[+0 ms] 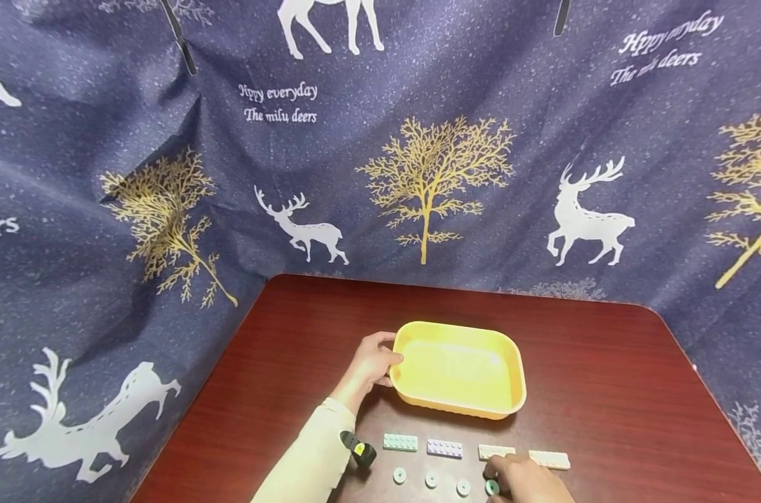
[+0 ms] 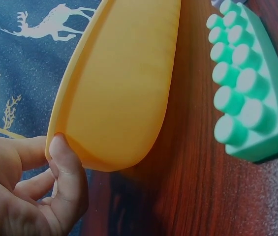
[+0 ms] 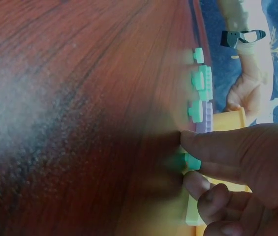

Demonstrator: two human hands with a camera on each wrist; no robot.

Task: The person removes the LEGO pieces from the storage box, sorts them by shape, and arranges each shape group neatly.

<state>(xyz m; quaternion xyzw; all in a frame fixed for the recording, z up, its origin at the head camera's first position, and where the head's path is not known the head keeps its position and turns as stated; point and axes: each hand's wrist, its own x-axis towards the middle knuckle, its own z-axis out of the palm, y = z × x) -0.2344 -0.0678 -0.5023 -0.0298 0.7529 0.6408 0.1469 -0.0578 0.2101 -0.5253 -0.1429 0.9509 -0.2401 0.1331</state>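
My left hand [image 1: 373,360] grips the left end of a yellow plastic tray [image 1: 521,391], thumb over the rim and other fingers outside. In the left wrist view the hand [image 2: 45,182] holds the same rim. Down at the table's near side, my right hand [image 1: 528,480] has thumb and fingertips around a small green round piece [image 3: 193,161], which seems to rest on the table. Three similar round pieces lie to its left, one nearest being [image 1: 463,487]. Above my right hand lies a pale yellow building brick [image 1: 496,451], partly covered by the fingers.
A mint brick [image 1: 400,442], a lilac brick [image 1: 445,448] and another pale brick [image 1: 549,459] lie in a row before the tray. A dark red wooden table [image 1: 607,377] carries everything. A blue patterned cloth [image 1: 481,84] hangs behind and at the sides.
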